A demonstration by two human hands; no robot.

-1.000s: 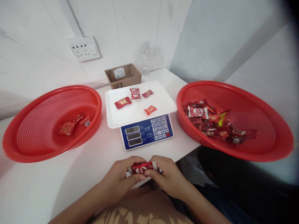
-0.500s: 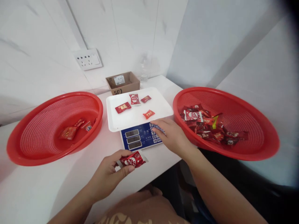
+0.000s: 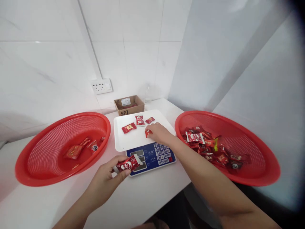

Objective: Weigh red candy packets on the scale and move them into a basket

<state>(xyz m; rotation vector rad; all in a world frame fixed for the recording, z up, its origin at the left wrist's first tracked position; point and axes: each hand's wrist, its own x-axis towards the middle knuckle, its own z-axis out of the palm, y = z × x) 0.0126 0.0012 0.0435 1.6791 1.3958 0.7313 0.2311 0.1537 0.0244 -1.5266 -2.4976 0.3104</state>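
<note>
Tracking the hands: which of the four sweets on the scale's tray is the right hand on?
The front sweet, nearest the keypad, under the right hand; the other three lie untouched farther back.

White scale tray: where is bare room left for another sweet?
The front-left of the white plastic scale tray is bare, between its near rim and the red wrapped sweets at the back. The right side is crowded by the right hand. The white countertop right of the left hand holding a red foil packet is bare too.

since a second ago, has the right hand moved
Yes: the right hand went forward past the scale keypad onto the white tray, at a candy.
</note>
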